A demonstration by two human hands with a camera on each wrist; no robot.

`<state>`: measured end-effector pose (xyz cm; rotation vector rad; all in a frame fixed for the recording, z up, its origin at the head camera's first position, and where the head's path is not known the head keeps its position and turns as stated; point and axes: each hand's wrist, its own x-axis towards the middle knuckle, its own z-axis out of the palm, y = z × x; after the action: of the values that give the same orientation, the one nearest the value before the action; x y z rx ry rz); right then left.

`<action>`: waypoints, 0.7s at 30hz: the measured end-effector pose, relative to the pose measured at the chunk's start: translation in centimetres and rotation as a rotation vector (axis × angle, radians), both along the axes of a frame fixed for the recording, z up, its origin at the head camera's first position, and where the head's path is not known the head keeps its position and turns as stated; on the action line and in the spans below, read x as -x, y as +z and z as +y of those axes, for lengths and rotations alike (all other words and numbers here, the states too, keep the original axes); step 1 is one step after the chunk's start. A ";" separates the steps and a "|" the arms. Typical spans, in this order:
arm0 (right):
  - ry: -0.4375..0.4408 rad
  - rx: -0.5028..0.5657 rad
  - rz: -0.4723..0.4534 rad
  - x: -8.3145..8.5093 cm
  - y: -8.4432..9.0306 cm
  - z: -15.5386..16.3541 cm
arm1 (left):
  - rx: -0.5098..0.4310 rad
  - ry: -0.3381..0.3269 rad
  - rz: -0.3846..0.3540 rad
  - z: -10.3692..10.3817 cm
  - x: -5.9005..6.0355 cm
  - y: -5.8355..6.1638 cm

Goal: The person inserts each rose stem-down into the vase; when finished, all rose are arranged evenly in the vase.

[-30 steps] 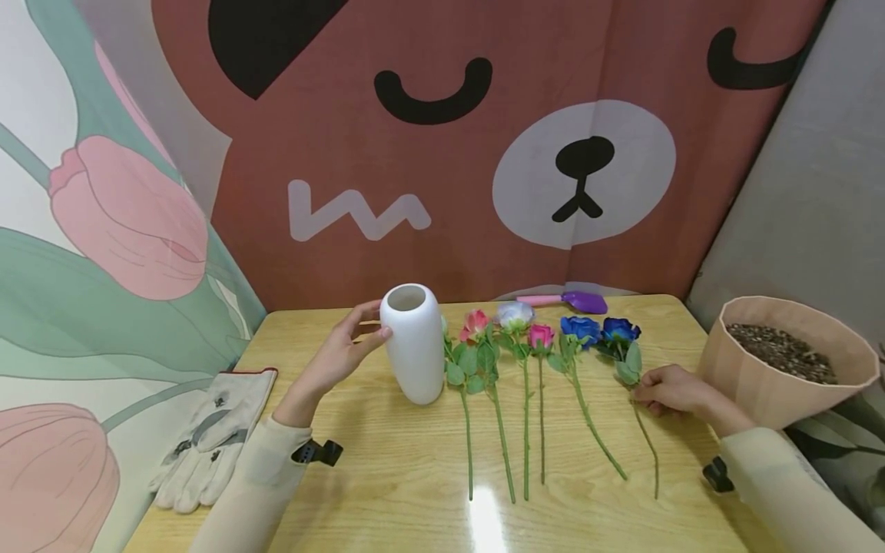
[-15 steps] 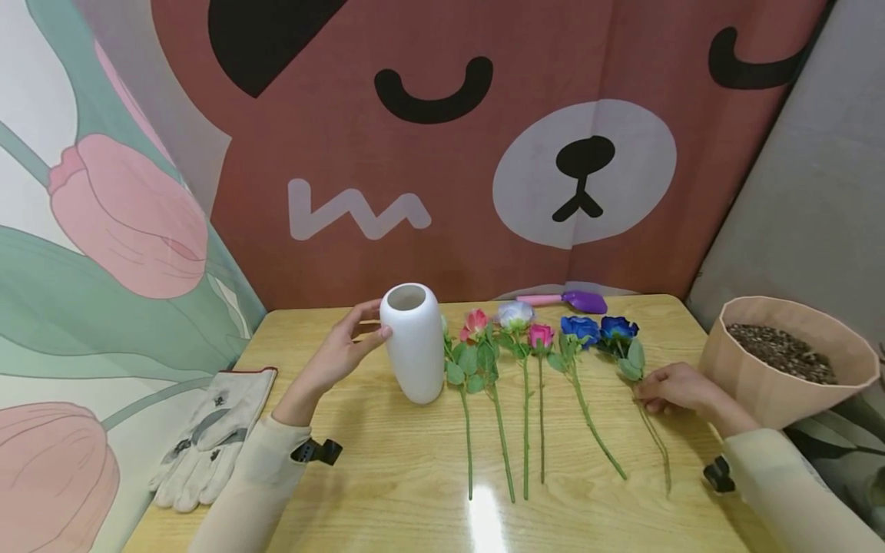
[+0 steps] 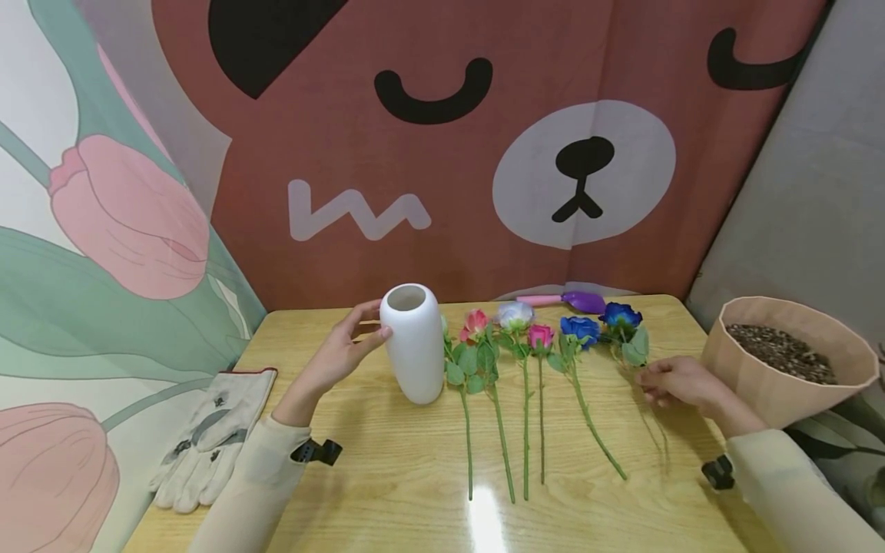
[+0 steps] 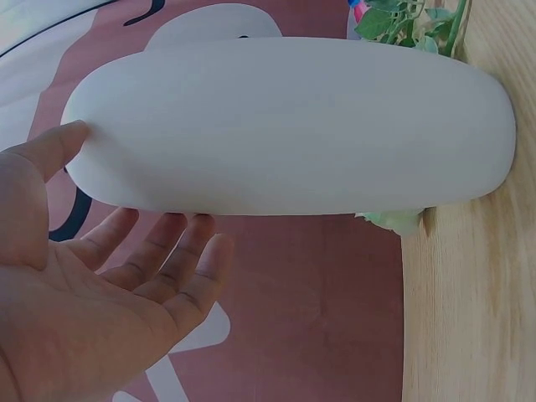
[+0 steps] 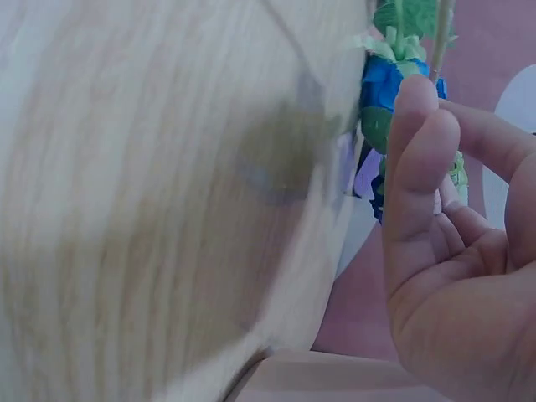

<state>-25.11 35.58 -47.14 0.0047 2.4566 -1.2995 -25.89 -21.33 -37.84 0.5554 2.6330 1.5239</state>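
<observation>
A white vase (image 3: 412,342) stands upright on the wooden table (image 3: 387,468). My left hand (image 3: 366,324) rests against its left side near the rim, thumb touching it and fingers loosely extended; in the left wrist view the hand (image 4: 109,285) lies beside the vase (image 4: 285,126). My right hand (image 3: 651,384) pinches the stem of a blue rose (image 3: 620,315), which hangs tilted just above the table. The right wrist view shows these fingers (image 5: 419,159) next to the blue bloom (image 5: 387,84). Several more flowers lie in a row, among them a second blue rose (image 3: 581,328).
A pink rose (image 3: 475,322), a pale flower (image 3: 515,315) and a magenta rose (image 3: 541,336) lie between vase and blue roses. A purple trowel (image 3: 570,300) lies at the back, a soil-filled paper pot (image 3: 760,384) stands right, and work gloves (image 3: 210,434) lie left.
My right hand has lifted the rightmost blue rose off the table; its bloom has moved up and away and its stem has left the wood. The left hand and vase are unchanged.
</observation>
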 end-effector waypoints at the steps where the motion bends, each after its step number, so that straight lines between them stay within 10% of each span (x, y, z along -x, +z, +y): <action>1: -0.005 0.010 0.001 0.1 0.1 -0.1 | 0.000 -0.001 -0.001 0.0 0.0 0.0; 21: -0.047 0.031 0.143 0.3 4.1 -3.4 | 0.009 0.008 -0.003 0.1 -0.1 0.1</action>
<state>-25.42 32.21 -43.09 -0.0401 2.5694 -1.4028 -25.84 -21.28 -37.74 0.5418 2.6416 1.5130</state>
